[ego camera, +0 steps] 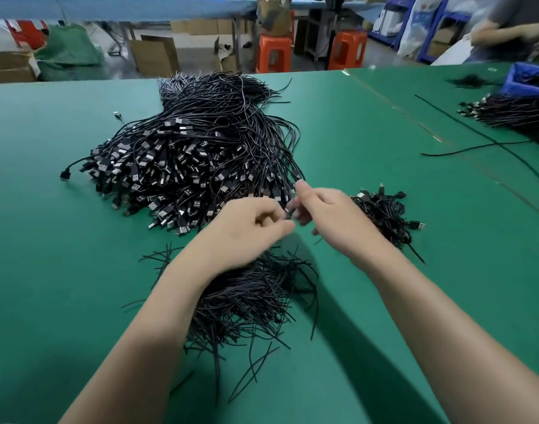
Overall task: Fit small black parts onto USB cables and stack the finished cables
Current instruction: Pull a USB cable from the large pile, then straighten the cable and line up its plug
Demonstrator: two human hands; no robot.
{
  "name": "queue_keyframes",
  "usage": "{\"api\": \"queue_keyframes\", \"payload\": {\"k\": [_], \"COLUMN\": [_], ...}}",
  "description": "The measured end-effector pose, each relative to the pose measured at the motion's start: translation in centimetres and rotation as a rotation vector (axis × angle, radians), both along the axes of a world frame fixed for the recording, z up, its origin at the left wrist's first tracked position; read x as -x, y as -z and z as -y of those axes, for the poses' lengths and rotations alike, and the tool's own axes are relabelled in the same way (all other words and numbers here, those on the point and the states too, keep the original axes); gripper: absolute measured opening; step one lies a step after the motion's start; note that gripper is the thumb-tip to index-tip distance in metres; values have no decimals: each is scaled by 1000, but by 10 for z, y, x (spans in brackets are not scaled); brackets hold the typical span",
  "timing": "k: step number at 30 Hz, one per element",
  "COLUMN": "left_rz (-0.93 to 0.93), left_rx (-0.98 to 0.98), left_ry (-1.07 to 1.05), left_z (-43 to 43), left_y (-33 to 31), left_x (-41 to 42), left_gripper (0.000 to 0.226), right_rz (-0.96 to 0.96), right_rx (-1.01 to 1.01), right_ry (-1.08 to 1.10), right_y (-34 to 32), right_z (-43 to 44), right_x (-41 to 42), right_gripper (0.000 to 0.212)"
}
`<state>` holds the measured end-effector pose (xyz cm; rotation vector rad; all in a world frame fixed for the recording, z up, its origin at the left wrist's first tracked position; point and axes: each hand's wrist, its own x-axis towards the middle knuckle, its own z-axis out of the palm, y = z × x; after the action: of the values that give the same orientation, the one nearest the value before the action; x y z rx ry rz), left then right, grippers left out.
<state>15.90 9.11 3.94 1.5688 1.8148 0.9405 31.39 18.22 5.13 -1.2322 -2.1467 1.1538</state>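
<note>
A big heap of black USB cables [182, 160] lies on the green table [48, 255], plugs toward me. My left hand [249, 228] and my right hand [326, 215] meet just in front of the heap, fingertips together. Between them they pinch a small dark piece [289, 212], possibly a plug end; it is too small to tell which. A loose pile of thin black cable lengths [249, 301] lies under my left forearm. A smaller bundle of coiled USB cables [387, 212] sits just right of my right hand.
At the far right lie another cable bundle [506, 111], a blue bin [528, 78] and two long loose wires [476, 148]. A person [512, 26] works at the far right corner. Orange stools [274, 53] and cardboard boxes stand beyond the table's far edge.
</note>
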Motion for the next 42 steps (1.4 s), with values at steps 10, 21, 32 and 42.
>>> {"api": "queue_keyframes", "payload": {"k": [10,21,32,42], "left_rz": [-308,-294,-316,-171], "left_rx": [125,-539,-434,-648], "left_ry": [-24,103,58,-44], "left_z": [43,35,50,49], "left_y": [-2,5,-15,-28], "left_x": [6,-15,-13,-8], "left_gripper": [41,14,21,33], "right_rz": [-792,-811,-686,-523], "right_rx": [867,964,-151,595], "right_ry": [130,-535,-117,-492], "right_y": [2,-33,-42,-20], "right_z": [34,64,47,76], "right_x": [6,-18,-17,-11], "right_gripper": [33,36,30,60]}}
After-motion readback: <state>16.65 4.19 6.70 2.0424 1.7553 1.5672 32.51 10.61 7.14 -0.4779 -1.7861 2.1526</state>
